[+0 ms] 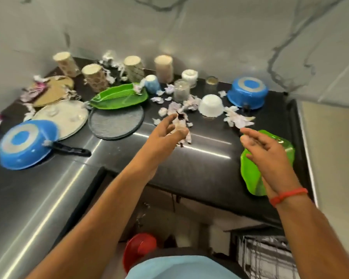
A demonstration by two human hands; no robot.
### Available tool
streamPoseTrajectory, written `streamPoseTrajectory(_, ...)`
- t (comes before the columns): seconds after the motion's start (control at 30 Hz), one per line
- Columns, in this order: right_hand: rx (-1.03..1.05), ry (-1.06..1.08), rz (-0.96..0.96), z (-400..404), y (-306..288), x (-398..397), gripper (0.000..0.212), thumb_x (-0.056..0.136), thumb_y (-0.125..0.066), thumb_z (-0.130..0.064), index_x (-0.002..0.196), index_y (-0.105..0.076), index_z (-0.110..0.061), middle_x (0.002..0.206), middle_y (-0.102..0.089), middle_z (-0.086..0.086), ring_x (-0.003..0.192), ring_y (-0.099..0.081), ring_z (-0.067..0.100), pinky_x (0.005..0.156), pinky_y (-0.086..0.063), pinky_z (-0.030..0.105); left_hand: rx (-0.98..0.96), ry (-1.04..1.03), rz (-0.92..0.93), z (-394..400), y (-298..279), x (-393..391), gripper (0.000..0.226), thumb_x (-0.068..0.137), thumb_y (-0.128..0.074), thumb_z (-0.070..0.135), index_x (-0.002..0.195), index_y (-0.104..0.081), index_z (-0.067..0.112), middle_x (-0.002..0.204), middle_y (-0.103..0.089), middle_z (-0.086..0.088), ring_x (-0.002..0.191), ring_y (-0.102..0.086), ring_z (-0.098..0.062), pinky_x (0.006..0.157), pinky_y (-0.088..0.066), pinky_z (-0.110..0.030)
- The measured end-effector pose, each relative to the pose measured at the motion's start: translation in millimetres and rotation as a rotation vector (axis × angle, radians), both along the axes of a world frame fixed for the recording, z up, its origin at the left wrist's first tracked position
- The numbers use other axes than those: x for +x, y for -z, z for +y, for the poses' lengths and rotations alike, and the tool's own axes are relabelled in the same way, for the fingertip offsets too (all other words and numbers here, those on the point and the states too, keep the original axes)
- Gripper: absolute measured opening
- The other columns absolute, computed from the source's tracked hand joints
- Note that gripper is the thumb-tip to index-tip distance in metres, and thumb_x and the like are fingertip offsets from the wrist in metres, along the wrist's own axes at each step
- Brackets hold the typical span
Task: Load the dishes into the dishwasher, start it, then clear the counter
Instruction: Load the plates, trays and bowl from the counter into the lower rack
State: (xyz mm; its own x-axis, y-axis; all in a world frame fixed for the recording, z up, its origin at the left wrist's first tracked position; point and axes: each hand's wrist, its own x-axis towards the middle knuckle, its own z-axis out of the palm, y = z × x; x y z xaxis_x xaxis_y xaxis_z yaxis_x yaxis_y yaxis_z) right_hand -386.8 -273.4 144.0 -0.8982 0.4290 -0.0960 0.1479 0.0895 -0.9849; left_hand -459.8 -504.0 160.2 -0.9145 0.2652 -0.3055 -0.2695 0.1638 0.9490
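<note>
My left hand point(167, 131) reaches over the black counter point(199, 164) and closes on whitish-purple peel scraps point(186, 135) from a scattered pile. My right hand point(270, 152) hovers open, fingers spread, above a green plate point(250, 174) at the counter's right front edge. A white bowl point(211, 105) and a blue pot point(248, 91) lie upside down beyond it. At the left, a blue pan point(24, 143) lies upside down, next to a white plate point(63, 115), a grey round plate point(116, 121) and a green leaf-shaped plate point(119, 96).
Several patterned tumblers point(133, 67), a blue cup point(152, 83), a glass jar point(181, 90) and a white cup point(189, 76) stand near the back wall. Woven mats point(52, 89) lie far left. The dishwasher rack point(266, 256) shows bottom right; a red tub point(139, 248) is below.
</note>
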Motion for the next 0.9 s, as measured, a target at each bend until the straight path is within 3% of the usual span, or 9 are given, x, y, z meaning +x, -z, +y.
streamPoseTrajectory(0.1, -0.011, -0.124, -0.013, -26, -1, -36, 0.028, 0.096, -0.063, -0.014, 0.123, -0.067, -0.017, 0.107, -0.068, -0.013, 0.086, -0.061, -0.017, 0.074, -0.046, 0.004, -0.016, -0.105, -0.009, -27, 3, -10, 0.06, 0.097, -0.065, 0.035, 0.151, -0.04, 0.038, 0.146, -0.047, 0.003, 0.127, -0.054, -0.007, 0.114, -0.041, -0.042)
streamPoseTrajectory(0.23, -0.039, -0.295, -0.036, -57, -3, -81, 0.026, 0.096, -0.062, -0.014, 0.121, -0.066, -0.019, 0.107, -0.068, -0.012, 0.086, -0.062, -0.018, 0.071, -0.047, 0.003, -0.046, -0.219, -0.038, -57, 11, -23, 0.064, 0.095, -0.067, 0.042, 0.152, -0.038, 0.041, 0.157, -0.039, 0.0, 0.142, -0.043, -0.015, 0.117, -0.037, -0.048)
streamPoseTrajectory(0.37, -0.061, -0.448, -0.06, -84, -2, -124, 0.025, 0.095, -0.063, -0.015, 0.12, -0.066, -0.02, 0.108, -0.07, -0.009, 0.089, -0.066, -0.009, 0.072, -0.049, 0.006, -0.082, -0.378, -0.069, -77, 15, -36, 0.063, 0.098, -0.064, 0.036, 0.155, -0.035, 0.035, 0.157, -0.038, -0.001, 0.136, -0.047, -0.014, 0.115, -0.038, -0.041)
streamPoseTrajectory(0.47, -0.04, -0.558, -0.097, -105, 6, -158, 0.023, 0.095, -0.065, -0.017, 0.118, -0.067, -0.021, 0.115, -0.069, -0.002, 0.103, -0.064, 0.003, 0.084, -0.052, 0.014, -0.109, -0.458, -0.092, -91, 21, -48, 0.062, 0.098, -0.063, 0.039, 0.154, -0.036, 0.037, 0.156, -0.036, -0.003, 0.127, -0.047, -0.011, 0.109, -0.041, -0.036)
streamPoseTrajectory(0.53, 0.003, -0.634, -0.123, -119, 18, -180, 0.024, 0.094, -0.067, -0.021, 0.117, -0.068, -0.023, 0.119, -0.069, 0.002, 0.114, -0.062, 0.013, 0.099, -0.049, 0.028, -0.125, -0.517, -0.097, -102, 28, -57, 0.061, 0.098, -0.063, 0.038, 0.153, -0.037, 0.036, 0.149, -0.041, -0.002, 0.119, -0.047, -0.007, 0.099, -0.041, -0.031)
streamPoseTrajectory(0.63, 0.033, -0.702, -0.17, -139, 34, -210, 0.023, 0.094, -0.067, -0.018, 0.116, -0.066, -0.02, 0.116, -0.069, 0.006, 0.11, -0.063, 0.017, 0.099, -0.05, 0.032, -0.138, -0.59, -0.115, -117, 37, -74, 0.062, 0.098, -0.064, 0.036, 0.153, -0.037, 0.032, 0.136, -0.047, -0.001, 0.108, -0.052, -0.006, 0.091, -0.038, -0.029)
streamPoseTrajectory(0.73, 0.089, -0.739, -0.227, -157, 50, -238, 0.028, 0.092, -0.07, -0.023, 0.119, -0.066, -0.019, 0.117, -0.069, 0.005, 0.111, -0.063, 0.017, 0.101, -0.05, 0.034, -0.146, -0.641, -0.151, -133, 49, -97, 0.064, 0.098, -0.064, 0.032, 0.155, -0.035, 0.028, 0.148, -0.044, -0.007, 0.125, -0.049, -0.017, 0.097, -0.037, -0.03)
streamPoseTrajectory(0.83, 0.169, -0.728, -0.289, -172, 68, -265, 0.049, 0.076, -0.073, -0.044, 0.12, -0.065, -0.023, 0.124, -0.067, 0.004, 0.118, -0.061, 0.017, 0.106, -0.047, 0.043, -0.189, -0.671, -0.193, -150, 65, -123, 0.066, 0.097, -0.065, 0.033, 0.155, -0.034, 0.027, 0.161, -0.033, -0.007, 0.142, -0.04, -0.024, 0.108, -0.035, -0.035)
streamPoseTrajectory(0.9, 0.236, -0.727, -0.332, -183, 79, -284, 0.058, 0.074, -0.071, -0.047, 0.126, -0.062, -0.022, 0.131, -0.063, 0.006, 0.124, -0.058, 0.02, 0.109, -0.044, 0.044, -0.206, -0.685, -0.22, -161, 74, -140, 0.069, 0.096, -0.067, 0.034, 0.155, -0.033, 0.027, 0.163, -0.029, -0.007, 0.145, -0.037, -0.025, 0.114, -0.033, -0.039)
